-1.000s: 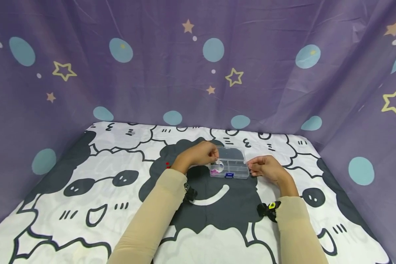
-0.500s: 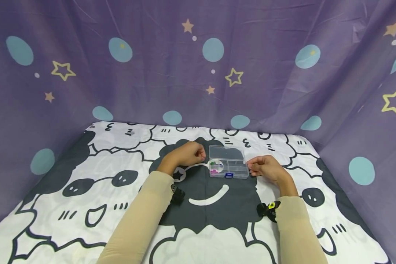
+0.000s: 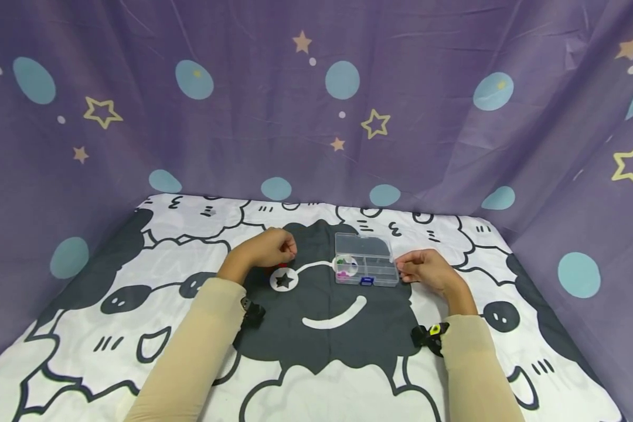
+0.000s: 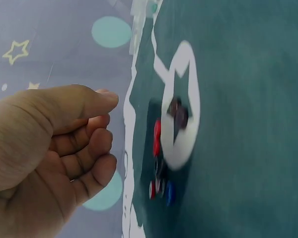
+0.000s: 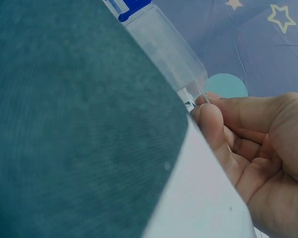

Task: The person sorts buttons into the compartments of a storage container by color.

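Observation:
A clear plastic compartment box (image 3: pixel 382 271) stands with its lid (image 3: pixel 364 245) raised. Small green and pink pieces (image 3: pixel 343 275) lie in its left compartments. At the box's right side, my right hand (image 3: pixel 427 269) pinches the edge between thumb and fingertips, as the right wrist view also shows on the clear wall (image 5: pixel 171 49). My left hand (image 4: pixel 54 144), fingers loosely bent and holding nothing, hovers left of the box. Close to it, several small red (image 4: pixel 157 136), blue (image 4: pixel 171 193) and brownish pieces (image 4: pixel 181 116) lie on the cloth; their exact kind is too blurred to tell.
A black, white and grey cartoon-print cloth (image 3: pixel 327 346) covers the table. Purple curtains (image 3: pixel 274 135) with stars and blue ovals hang behind and at both sides. A blue latch (image 3: pixel 366 281) sits on the box's front.
My left hand has moved left, away from the box's left compartments, to the small pieces on the cloth. My right hand stays at the box's right edge.

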Tool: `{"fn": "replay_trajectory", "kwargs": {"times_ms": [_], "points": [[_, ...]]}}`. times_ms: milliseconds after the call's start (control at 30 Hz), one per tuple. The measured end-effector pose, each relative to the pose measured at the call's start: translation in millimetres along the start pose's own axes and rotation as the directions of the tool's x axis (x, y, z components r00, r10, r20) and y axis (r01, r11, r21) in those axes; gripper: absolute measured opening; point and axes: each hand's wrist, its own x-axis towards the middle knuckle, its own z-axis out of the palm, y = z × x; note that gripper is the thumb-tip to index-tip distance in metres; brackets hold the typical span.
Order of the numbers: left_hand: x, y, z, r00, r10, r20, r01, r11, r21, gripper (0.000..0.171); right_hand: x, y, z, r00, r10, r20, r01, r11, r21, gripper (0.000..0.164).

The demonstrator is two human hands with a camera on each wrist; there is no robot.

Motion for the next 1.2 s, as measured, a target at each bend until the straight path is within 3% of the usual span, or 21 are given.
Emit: {"fn": "replay_trajectory", "kwargs": {"times_ms": [367,567,1033,1200], "points": [[-29.0,-20.5,-9.2,0.994,-0.099,0.054,0.097,0.995,0.039,0.008,0.3,-0.3,1.9,1.000,-0.001,-0.001,0.001,1.000,-0.007,0.023],[-39.9,-27.9,-11.9,0.989,-0.128,0.081,0.127,0.992,0.009,0.008,0.0,0.0,1.9,1.000,-0.006,0.001,0.006,1.000,-0.004,0.023],[-46.5,-30.7,-11.6,0.969,-0.189,0.161,0.186,0.982,0.029,0.008,-2.2,0.8,1.3,1.000,-0.014,0.011,0.014,1.000,0.010,0.024],[-47.1,-29.0,-12.8,0.969,-0.179,0.172,0.177,0.984,0.025,0.007,-1.7,-0.2,1.7,1.000,-0.005,0.004,0.005,1.000,0.014,0.023]]}}
